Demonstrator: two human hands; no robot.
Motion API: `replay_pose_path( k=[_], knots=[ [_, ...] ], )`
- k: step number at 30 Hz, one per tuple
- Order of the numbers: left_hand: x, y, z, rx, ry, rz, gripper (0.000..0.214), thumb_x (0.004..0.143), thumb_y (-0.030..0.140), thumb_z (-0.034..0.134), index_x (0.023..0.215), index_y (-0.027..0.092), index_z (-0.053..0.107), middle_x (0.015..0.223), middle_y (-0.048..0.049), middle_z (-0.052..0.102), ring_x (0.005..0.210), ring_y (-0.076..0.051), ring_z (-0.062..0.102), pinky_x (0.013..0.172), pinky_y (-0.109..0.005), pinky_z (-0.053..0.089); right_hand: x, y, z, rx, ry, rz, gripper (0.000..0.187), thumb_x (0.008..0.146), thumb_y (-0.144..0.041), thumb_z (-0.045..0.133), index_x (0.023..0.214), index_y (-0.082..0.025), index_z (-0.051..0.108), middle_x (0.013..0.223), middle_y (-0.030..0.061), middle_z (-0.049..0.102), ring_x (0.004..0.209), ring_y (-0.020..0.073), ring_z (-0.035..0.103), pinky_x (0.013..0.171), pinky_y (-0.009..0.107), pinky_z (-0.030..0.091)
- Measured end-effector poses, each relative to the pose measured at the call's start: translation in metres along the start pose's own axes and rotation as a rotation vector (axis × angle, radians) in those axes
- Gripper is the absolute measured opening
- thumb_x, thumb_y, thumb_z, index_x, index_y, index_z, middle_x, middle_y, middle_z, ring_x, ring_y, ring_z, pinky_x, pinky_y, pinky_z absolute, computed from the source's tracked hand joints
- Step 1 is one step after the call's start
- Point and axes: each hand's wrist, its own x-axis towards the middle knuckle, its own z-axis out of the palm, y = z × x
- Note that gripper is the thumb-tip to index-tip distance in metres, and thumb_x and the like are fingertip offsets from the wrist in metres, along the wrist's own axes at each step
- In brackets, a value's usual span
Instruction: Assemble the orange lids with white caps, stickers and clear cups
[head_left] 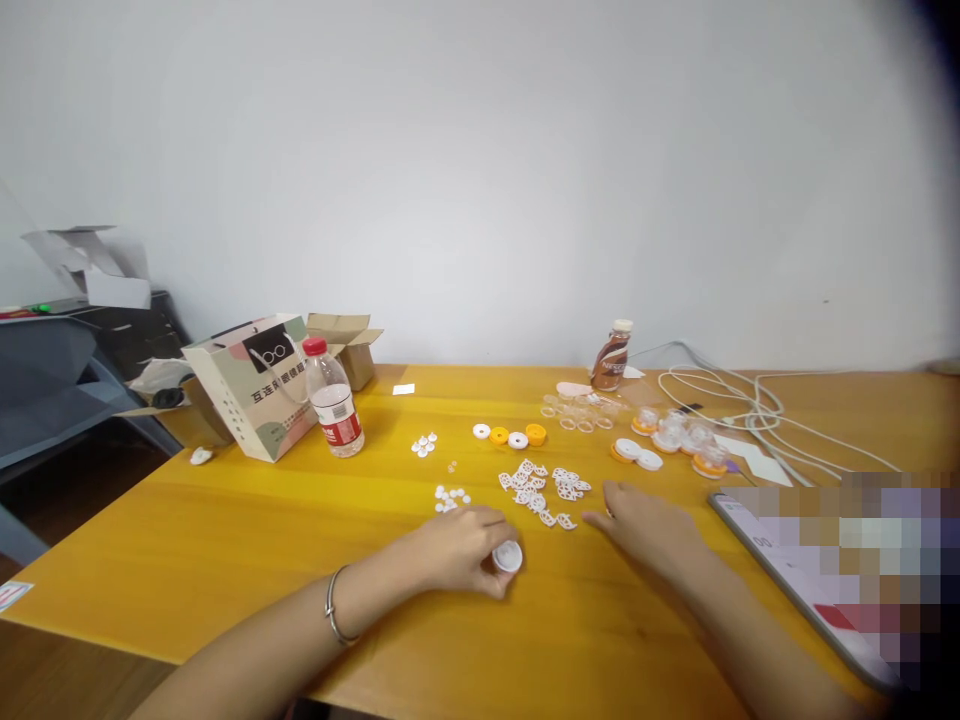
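My left hand, with a silver bangle on the wrist, is closed round a small white round cup-shaped part, its hollow side facing up. My right hand is over the table to the right, thumb and forefinger apart, with nothing visible between them. Just left of its thumb lie several white openwork plastic pieces. Small white discs are scattered behind my left hand, and white pointed caps lie farther back. A row of white and yellow rings sits beyond the openwork pieces.
Clear plastic rings and domed clear parts on orange bases lie back right, near a brown bottle and tangled white cables. A water bottle and paper bag stand left. A tablet-like device lies right.
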Motion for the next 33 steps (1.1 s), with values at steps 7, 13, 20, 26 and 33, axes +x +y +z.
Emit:
replay_pose_path(
  k=[7,13,20,26,33],
  knots=[
    [0.001,0.003,-0.001,-0.007,-0.012,0.030,0.031,0.072,0.040,0.057,0.094,0.018,0.057,0.083,-0.0046,0.057,0.071,-0.016,0.054,0.064,-0.023,0.042,0.008,0.014,0.015,0.113,-0.109,-0.140,0.008,0.077,-0.021,0.049,0.082,-0.015,0.050,0.083,0.0115,0.061,0.075,0.0222,0.058,0.058,0.027,0.036],
    [0.007,-0.022,0.001,-0.008,0.188,-0.171,0.026,0.085,0.032,0.041,0.101,0.016,0.055,0.090,-0.0070,0.057,0.085,-0.017,0.053,0.078,-0.028,0.042,0.013,0.012,0.016,0.194,-0.095,-0.184,0.008,0.075,-0.014,0.048,0.068,-0.018,0.047,0.070,0.0049,0.060,0.063,0.0163,0.054,0.053,0.023,0.030],
    [0.014,-0.042,0.014,0.068,0.243,-0.182,0.039,0.083,0.019,0.042,0.122,0.021,0.040,0.116,-0.0088,0.050,0.105,-0.020,0.045,0.092,-0.038,0.035,0.015,0.005,0.017,0.221,-0.074,-0.242,0.009,0.074,-0.015,0.044,0.067,-0.019,0.047,0.065,0.0022,0.058,0.055,0.0140,0.049,0.050,0.022,0.026],
    [0.020,-0.041,0.023,0.133,0.223,-0.151,0.034,0.086,0.019,0.037,0.119,0.023,0.044,0.120,-0.0067,0.051,0.112,-0.020,0.043,0.092,-0.039,0.035,0.022,0.009,0.024,0.237,-0.007,-0.251,0.013,0.068,-0.010,0.042,0.074,-0.020,0.048,0.062,-0.0005,0.056,0.053,0.0130,0.047,0.048,0.022,0.025],
    [0.023,-0.048,0.029,0.178,0.260,-0.232,0.022,0.087,0.024,0.039,0.095,0.018,0.058,0.091,-0.0068,0.063,0.087,-0.018,0.054,0.081,-0.033,0.039,0.023,0.001,0.004,0.454,0.169,-0.132,0.026,0.068,-0.023,0.047,0.088,-0.015,0.061,0.064,0.0026,0.060,0.060,0.0167,0.054,0.054,0.024,0.035]
  ],
)
